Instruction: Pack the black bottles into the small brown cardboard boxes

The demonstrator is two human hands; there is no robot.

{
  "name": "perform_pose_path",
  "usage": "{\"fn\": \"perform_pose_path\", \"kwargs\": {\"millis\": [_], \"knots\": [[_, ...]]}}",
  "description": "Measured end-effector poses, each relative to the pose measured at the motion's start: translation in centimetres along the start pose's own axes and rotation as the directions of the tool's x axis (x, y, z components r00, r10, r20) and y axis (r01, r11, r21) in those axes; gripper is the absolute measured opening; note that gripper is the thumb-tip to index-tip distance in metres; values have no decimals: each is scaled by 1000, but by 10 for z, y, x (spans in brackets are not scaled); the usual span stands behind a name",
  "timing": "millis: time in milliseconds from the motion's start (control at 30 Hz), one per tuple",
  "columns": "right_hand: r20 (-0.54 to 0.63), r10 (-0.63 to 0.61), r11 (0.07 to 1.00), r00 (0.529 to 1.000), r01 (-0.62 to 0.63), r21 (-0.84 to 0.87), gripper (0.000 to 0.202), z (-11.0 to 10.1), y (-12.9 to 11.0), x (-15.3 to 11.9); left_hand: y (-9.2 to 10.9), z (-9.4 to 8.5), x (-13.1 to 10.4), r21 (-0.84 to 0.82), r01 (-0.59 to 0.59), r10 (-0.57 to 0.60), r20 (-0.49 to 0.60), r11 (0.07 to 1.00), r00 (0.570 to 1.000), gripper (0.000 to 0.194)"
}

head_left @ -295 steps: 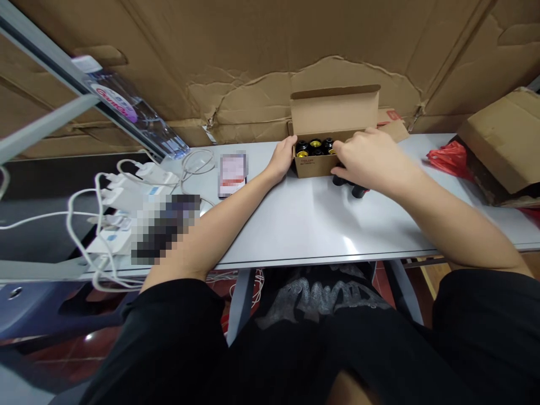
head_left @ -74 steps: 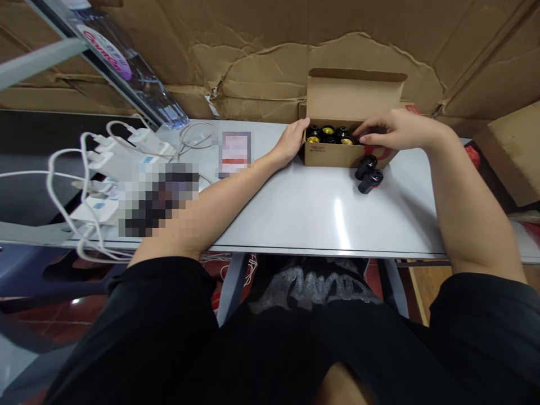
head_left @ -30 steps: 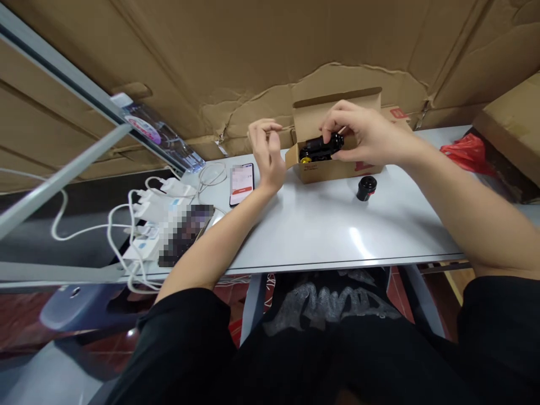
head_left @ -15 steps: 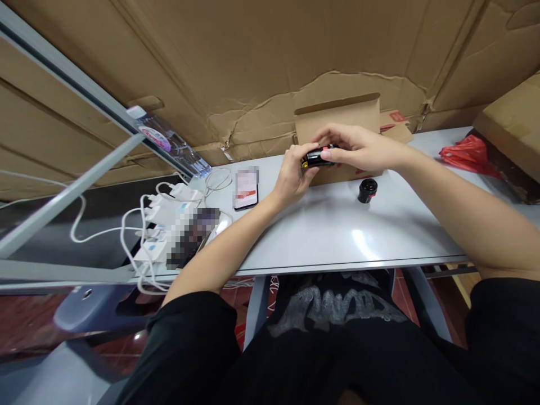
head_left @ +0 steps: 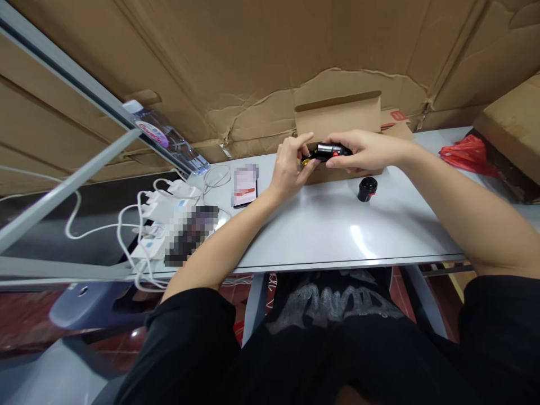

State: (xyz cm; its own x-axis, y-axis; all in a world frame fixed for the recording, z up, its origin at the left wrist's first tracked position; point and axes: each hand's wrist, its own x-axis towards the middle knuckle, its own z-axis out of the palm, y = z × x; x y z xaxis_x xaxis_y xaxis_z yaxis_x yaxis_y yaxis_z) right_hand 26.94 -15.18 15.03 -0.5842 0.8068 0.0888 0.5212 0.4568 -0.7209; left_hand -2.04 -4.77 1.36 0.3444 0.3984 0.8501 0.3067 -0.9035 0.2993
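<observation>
A glossy black cylinder with a red button (head_left: 328, 150) is in my right hand (head_left: 358, 151), its thumb and fingers closed around the right end. My left hand (head_left: 290, 164) is at the cylinder's left end, thumb and fingers bent around a small black part with a yellow end (head_left: 305, 162). Whether that part is joined to the cylinder, I cannot tell. Both hands are over the front of an open cardboard box (head_left: 343, 119), partly hiding it. A short black cylinder with a red patch (head_left: 367, 189) stands upright on the white table (head_left: 320, 225), nearer to me.
To the left lie a phone (head_left: 245, 185), a second dark device (head_left: 192, 233), and white power strips (head_left: 164, 216) with tangled cables. A water bottle (head_left: 169, 138) leans by the metal frame (head_left: 67, 174). A red plastic bag (head_left: 466, 153) and a large carton (head_left: 514, 135) are at the right.
My right hand has shifted its hold to the right end of the cylinder, exposing more of it. My left fingers have lifted and loosened at the yellow end.
</observation>
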Motion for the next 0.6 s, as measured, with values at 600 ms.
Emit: {"fn": "perform_pose_path", "kwargs": {"millis": [600], "knots": [[-286, 204, 970, 936, -154, 187, 20, -37, 56, 2, -64, 35, -24, -396, 423, -490, -80, 815, 868, 82]]}}
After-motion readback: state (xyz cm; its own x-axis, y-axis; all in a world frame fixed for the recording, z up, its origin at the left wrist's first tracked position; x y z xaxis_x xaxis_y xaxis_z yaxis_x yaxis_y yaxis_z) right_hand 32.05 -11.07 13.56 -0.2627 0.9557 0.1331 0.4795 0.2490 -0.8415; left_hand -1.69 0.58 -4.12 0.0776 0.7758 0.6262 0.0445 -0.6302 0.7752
